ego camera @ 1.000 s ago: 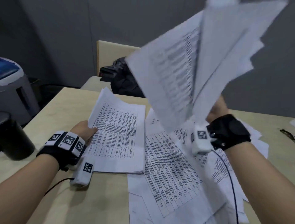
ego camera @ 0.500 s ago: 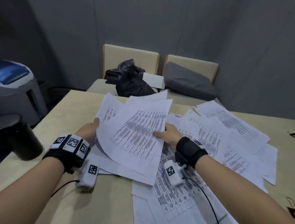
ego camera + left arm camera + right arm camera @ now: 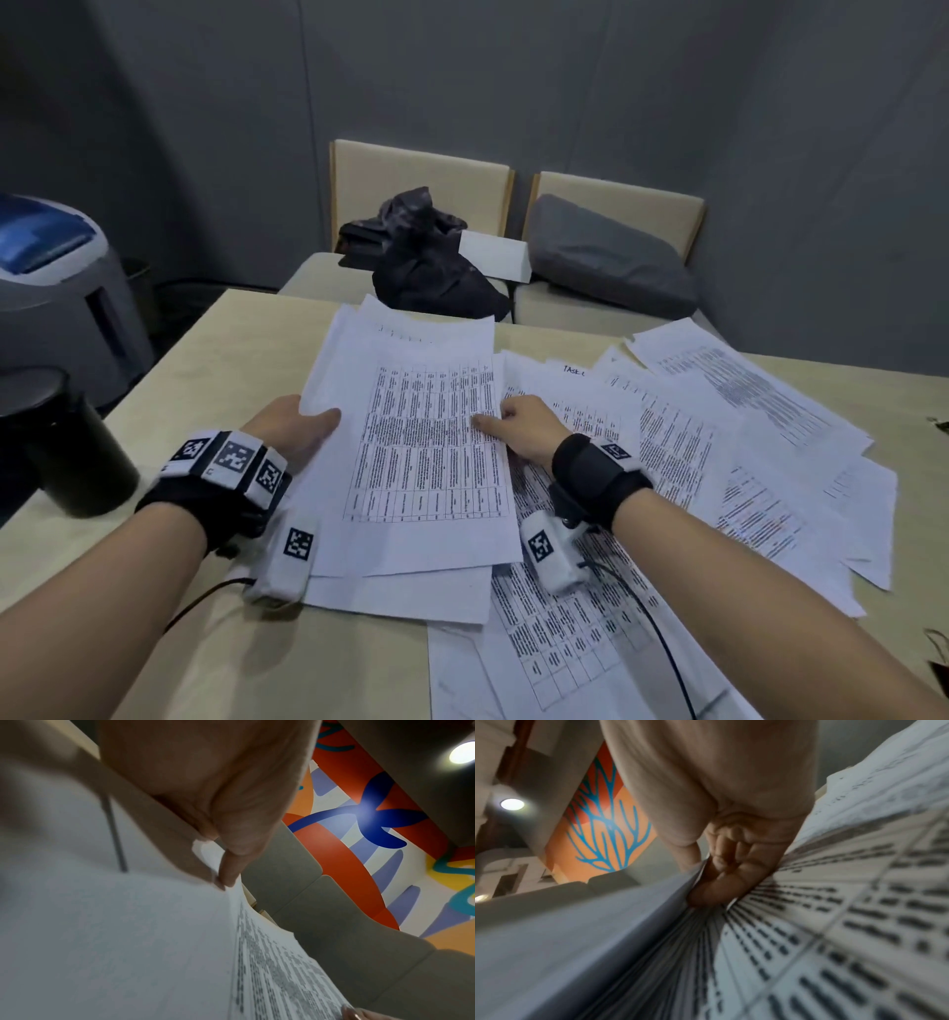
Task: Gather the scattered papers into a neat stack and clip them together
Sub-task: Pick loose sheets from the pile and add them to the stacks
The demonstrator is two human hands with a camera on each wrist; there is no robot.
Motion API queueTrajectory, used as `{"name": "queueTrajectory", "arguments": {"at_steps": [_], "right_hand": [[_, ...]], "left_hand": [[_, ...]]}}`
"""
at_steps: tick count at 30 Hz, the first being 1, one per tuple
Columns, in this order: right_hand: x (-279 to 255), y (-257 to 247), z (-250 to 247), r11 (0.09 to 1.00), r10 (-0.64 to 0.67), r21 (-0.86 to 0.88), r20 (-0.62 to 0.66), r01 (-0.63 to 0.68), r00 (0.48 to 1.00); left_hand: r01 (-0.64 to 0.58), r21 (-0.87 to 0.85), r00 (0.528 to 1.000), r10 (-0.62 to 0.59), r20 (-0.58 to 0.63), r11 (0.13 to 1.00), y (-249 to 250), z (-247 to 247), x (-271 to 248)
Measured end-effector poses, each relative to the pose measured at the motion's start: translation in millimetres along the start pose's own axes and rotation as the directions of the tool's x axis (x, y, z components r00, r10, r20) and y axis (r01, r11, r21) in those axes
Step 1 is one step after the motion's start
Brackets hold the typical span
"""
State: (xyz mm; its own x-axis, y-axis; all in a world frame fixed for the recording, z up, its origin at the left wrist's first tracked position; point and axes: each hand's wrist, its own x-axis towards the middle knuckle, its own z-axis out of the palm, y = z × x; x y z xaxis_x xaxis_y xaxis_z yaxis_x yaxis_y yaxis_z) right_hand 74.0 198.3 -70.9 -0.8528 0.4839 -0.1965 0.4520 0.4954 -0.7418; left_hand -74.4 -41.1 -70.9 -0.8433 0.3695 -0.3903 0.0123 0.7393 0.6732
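Note:
A loose stack of printed sheets (image 3: pixel 426 462) lies on the table between my hands. My left hand (image 3: pixel 295 429) grips its left edge, thumb on top; in the left wrist view the fingers (image 3: pixel 226 870) pinch the paper edge (image 3: pixel 154 933). My right hand (image 3: pixel 524 426) grips the right edge with the thumb on top and fingers (image 3: pixel 716 886) curled under the sheets (image 3: pixel 603 943). More scattered printed papers (image 3: pixel 719 447) spread over the table to the right and toward me (image 3: pixel 565 658). No clip is clearly seen.
A black cylinder (image 3: pixel 67 447) stands at the table's (image 3: pixel 215 380) left edge. Two chairs (image 3: pixel 421 174) behind the table hold dark clothing (image 3: pixel 431 262), a white card and a grey cushion (image 3: pixel 606 257). A grey and blue machine (image 3: pixel 46 267) stands at the far left. Small dark items (image 3: pixel 937 424) lie at the right edge.
The right hand swung a bunch of sheets down from the air onto the left pile. Both hands now hold the combined stack by its side edges, squared more than before.

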Motion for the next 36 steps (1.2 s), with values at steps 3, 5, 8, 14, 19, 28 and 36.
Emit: {"name": "queueTrajectory", "arguments": {"at_steps": [3, 5, 8, 14, 19, 28, 36], "right_hand": [[-1, -9, 4, 0.993, 0.025, -0.114, 0.035, -0.021, 0.999], [-4, -15, 4, 0.985, 0.025, -0.174, 0.109, -0.005, 0.994], [-9, -19, -10, 0.988, 0.019, -0.157, 0.093, -0.004, 0.995], [-9, 22, -61, 0.967, 0.148, -0.162, -0.265, -0.195, 0.953], [-20, 43, -64, 0.925, 0.277, -0.269, -0.009, -0.27, 0.961], [-51, 14, -37, 0.973, 0.087, -0.223, 0.122, -0.058, 0.989], [-46, 39, -90, 0.975, 0.221, 0.079, -0.218, -0.208, 0.951]], "left_hand": [[-0.02, 0.032, 1.0, 0.02, 0.008, 0.999, 1, 0, -2], [-0.02, 0.05, 1.0, 0.02, -0.001, 0.999, 0, 0, 0], [-0.008, -0.017, 1.0, 0.008, 0.01, 1.0, -3, -1, 3], [-0.001, -0.077, 1.0, 0.001, 0.008, 0.997, -6, 2, 9], [-0.009, 0.015, 1.0, 0.009, -0.027, 1.0, 0, 3, 6], [-0.044, 0.097, 0.998, 0.048, -0.039, 0.994, 0, 4, 6], [-0.064, 0.128, 0.997, 0.069, -0.034, 0.99, -1, 2, 3]]}}
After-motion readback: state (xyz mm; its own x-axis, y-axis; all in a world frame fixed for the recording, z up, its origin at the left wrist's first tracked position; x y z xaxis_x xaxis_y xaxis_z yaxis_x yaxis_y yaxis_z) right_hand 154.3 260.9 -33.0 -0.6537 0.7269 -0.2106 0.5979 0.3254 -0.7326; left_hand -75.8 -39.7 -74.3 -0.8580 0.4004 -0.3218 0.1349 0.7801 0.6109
